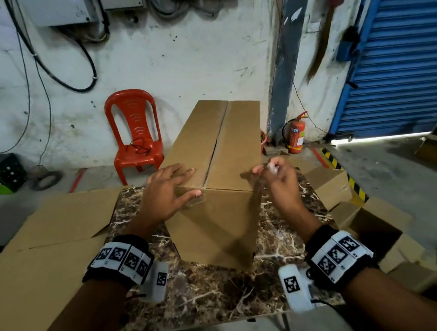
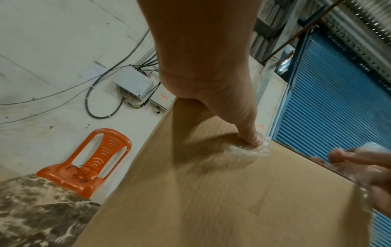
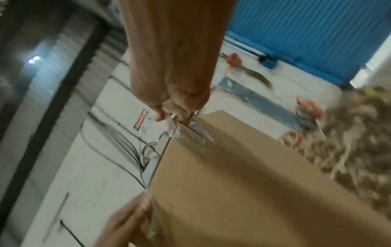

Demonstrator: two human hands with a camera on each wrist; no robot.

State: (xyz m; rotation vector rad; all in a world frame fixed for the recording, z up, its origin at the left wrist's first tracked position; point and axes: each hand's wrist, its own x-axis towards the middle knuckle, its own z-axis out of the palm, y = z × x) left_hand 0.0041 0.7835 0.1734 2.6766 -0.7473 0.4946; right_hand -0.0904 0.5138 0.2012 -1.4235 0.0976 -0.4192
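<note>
Now the left hand (image 1: pixel 167 190) presses flat, fingers straight, on the box (image 1: pixel 215 139) at its 7 o'clock corner. The right hand (image 1: pixel 277 178) pinches tape (image 1: pixel 272 167) at 5 o'clock. The box sits mid-desk (image 1: pixel 224 293).

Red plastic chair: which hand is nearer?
Left. The left hand presses flat on the brown cardboard box at its near-left corner, toward the red plastic chair; the right hand pinches clear tape at the box's right edge, farther off.
</note>
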